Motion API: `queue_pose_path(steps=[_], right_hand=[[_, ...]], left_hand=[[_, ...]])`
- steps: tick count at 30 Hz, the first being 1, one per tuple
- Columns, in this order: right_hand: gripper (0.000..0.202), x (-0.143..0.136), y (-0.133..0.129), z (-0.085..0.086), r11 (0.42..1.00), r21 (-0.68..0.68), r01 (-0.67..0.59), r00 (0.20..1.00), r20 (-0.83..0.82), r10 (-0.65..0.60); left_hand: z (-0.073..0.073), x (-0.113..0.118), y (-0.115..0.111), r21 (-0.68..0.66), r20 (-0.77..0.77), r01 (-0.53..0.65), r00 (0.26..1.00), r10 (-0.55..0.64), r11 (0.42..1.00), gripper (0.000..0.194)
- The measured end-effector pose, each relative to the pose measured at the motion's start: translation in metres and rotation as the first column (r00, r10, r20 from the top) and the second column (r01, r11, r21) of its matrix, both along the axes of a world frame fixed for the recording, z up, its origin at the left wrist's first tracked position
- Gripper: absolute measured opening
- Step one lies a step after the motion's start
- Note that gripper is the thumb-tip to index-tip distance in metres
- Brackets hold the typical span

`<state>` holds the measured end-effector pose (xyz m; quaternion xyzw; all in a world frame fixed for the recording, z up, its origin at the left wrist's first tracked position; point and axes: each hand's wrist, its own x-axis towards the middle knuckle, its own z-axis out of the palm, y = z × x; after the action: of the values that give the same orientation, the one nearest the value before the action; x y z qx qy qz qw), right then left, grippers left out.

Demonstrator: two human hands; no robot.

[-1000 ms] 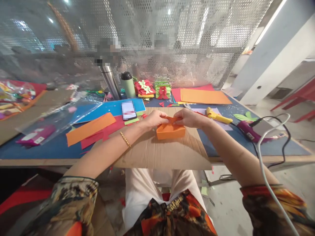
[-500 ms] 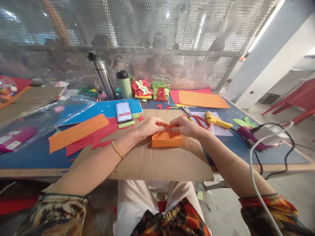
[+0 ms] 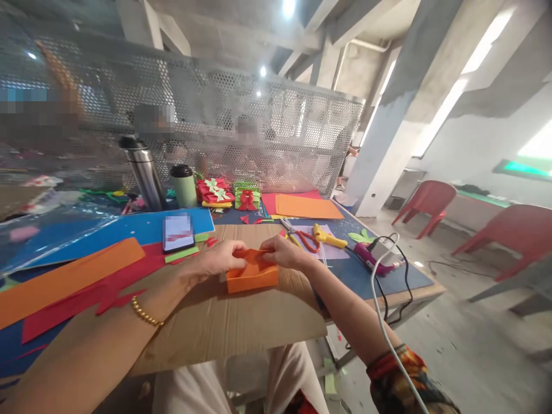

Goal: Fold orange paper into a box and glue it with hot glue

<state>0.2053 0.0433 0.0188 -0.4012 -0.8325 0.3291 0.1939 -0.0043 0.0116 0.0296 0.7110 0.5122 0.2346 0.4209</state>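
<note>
An open orange paper box (image 3: 252, 281) sits on the brown cardboard sheet (image 3: 241, 328) at the middle of the table. My left hand (image 3: 225, 256) grips its left rear part, with fingertips reaching inside. On the right rear edge, the fingers of my right hand (image 3: 278, 252) are closed, the thumb and fingers pinching the paper. Both hands partly hide the box's back wall. Right of my right hand lie red-handled pliers (image 3: 308, 240) and a yellow glue gun (image 3: 330, 237). A phone (image 3: 178, 232) rests left of the box, beside green paper strips (image 3: 181, 254).
Orange paper (image 3: 77, 279) and red sheets lie at the left. Behind stand a steel flask (image 3: 144, 175), a green cup (image 3: 183, 187) and small red and green boxes (image 3: 247, 198). A white cable (image 3: 379, 299) crosses my right forearm near a purple power strip (image 3: 374, 259).
The view has turned right and up, so the table things appear farther left and lower. My left fingers have moved into the box. Both hands remain on it.
</note>
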Motion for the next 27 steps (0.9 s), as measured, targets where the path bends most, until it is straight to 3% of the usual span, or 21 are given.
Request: queue_pose_path(steps=[9, 15, 23, 27], right_hand=[[0.024, 0.008, 0.001, -0.005, 0.992, -0.094, -0.082, 0.994, -0.073, 0.076], [0.043, 0.011, -0.002, -0.001, 0.997, 0.001, -0.071, 0.997, -0.023, 0.071], [0.041, 0.012, -0.008, 0.005, 0.993, -0.073, -0.094, 0.996, 0.001, 0.094], [0.039, 0.014, -0.008, 0.005, 0.997, -0.018, -0.078, 0.997, 0.018, 0.078]], left_hand=[[-0.007, -0.001, 0.007, 0.004, 0.072, 0.055, 0.996, -0.055, 0.998, 0.019], [-0.007, -0.003, 0.007, -0.028, 0.091, 0.08, 0.993, -0.078, 0.996, 0.014], [-0.001, 0.002, -0.001, -0.033, 0.035, 0.035, 0.999, -0.034, 0.999, 0.028], [-0.003, 0.003, 0.0, -0.082, 0.134, 0.058, 0.99, -0.047, 0.995, 0.019]])
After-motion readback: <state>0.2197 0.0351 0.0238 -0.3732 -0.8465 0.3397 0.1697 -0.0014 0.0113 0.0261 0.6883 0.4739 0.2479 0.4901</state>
